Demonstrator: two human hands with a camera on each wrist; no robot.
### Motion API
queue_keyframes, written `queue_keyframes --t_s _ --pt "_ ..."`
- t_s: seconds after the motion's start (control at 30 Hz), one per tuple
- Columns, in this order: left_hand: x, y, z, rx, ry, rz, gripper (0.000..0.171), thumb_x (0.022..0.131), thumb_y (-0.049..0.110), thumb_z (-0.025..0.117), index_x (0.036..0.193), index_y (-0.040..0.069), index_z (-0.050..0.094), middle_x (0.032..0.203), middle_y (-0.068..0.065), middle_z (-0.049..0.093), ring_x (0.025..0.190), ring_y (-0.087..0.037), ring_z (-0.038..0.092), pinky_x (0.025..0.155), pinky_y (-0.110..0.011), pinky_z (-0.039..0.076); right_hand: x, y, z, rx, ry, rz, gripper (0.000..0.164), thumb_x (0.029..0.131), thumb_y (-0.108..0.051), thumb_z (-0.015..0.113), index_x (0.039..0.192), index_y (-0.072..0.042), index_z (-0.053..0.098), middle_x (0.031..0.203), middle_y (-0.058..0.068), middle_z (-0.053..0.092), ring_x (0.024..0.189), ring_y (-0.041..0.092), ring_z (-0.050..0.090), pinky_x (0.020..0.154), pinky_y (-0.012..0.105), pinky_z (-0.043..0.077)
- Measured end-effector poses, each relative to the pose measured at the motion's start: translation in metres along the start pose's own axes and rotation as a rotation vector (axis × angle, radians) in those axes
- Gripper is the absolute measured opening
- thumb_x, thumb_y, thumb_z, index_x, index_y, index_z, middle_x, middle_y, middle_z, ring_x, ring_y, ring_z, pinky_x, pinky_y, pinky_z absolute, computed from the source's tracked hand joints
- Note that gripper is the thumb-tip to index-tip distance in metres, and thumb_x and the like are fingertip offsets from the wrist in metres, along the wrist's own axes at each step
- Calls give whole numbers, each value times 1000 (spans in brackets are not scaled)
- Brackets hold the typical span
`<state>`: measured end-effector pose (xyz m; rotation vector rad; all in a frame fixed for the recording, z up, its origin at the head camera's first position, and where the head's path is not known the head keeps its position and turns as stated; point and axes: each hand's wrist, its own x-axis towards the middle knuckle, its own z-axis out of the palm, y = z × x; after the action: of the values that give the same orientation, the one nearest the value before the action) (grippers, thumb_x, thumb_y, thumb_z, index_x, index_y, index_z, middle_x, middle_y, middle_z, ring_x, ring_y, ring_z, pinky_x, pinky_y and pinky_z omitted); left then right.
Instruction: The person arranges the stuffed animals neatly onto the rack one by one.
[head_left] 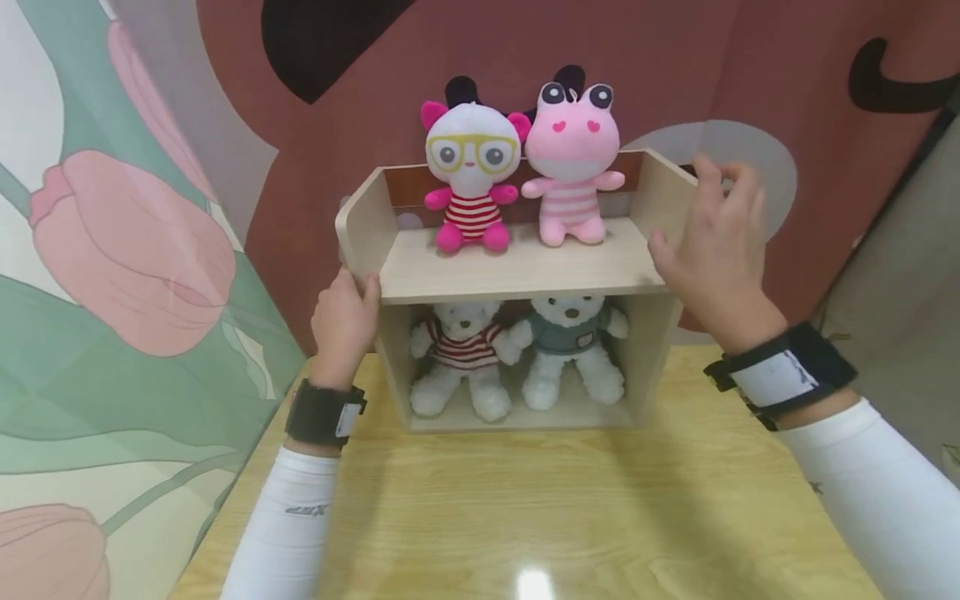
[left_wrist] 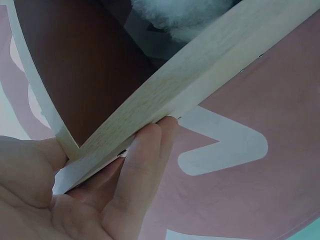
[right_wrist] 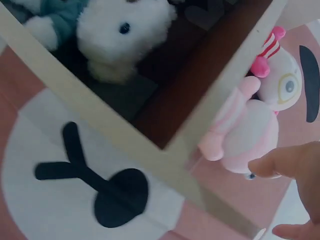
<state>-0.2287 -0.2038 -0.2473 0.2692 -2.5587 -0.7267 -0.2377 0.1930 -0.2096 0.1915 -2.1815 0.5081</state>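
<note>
A pale wooden two-tier shelf (head_left: pixel 517 275) stands on the table. My left hand (head_left: pixel 343 321) grips its left side panel near the middle board; in the left wrist view, the fingers (left_wrist: pixel 137 170) lie along the panel's outer face, with the thumb on the other side. Beside the upper right panel, my right hand (head_left: pixel 720 242) is raised with fingers spread and bent, holding nothing. On the top tier sit a plush toy with yellow glasses (head_left: pixel 472 167) and a pink plush frog (head_left: pixel 572 167). Below are a bear in a red-striped shirt (head_left: pixel 467 358) and a bear in a blue-grey top (head_left: pixel 573 358).
The wood-grain table (head_left: pixel 480 508) extends in front of the shelf. A brown patterned backdrop (head_left: pixel 360 108) hangs close behind it, and a flower-printed curtain (head_left: pixel 135 250) runs along the left side. Grey fabric (head_left: pixel 885 242) hangs at the right.
</note>
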Motion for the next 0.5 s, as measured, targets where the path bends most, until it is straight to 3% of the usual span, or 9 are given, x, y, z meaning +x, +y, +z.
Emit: queue_keyframes --t_s 0.17,0.33,0.5 --pt "1 -2 0 2 13 -2 46 105 41 41 122 0 54 100 -25 64 93 -43 65 79 -58 49 -16 15 3 52 -110 112 86 88 -15 66 159 -11 18 140 35 33 111 55 48 77 70 45" --pt "0 -1 1 -7 16 -1 48 105 41 40 126 0 53 102 -25 65 93 -43 65 79 -58 49 -31 27 8 83 -143 99 90 90 -9 59 161 -18 3 125 39 44 89 55 53 61 64 43" --pt "0 -2 5 -21 30 -10 52 106 42 38 133 0 51 107 -27 66 96 -44 65 80 -59 49 -39 32 15 191 -125 67 92 91 -2 54 161 -20 -3 125 40 50 94 56 55 69 66 43"
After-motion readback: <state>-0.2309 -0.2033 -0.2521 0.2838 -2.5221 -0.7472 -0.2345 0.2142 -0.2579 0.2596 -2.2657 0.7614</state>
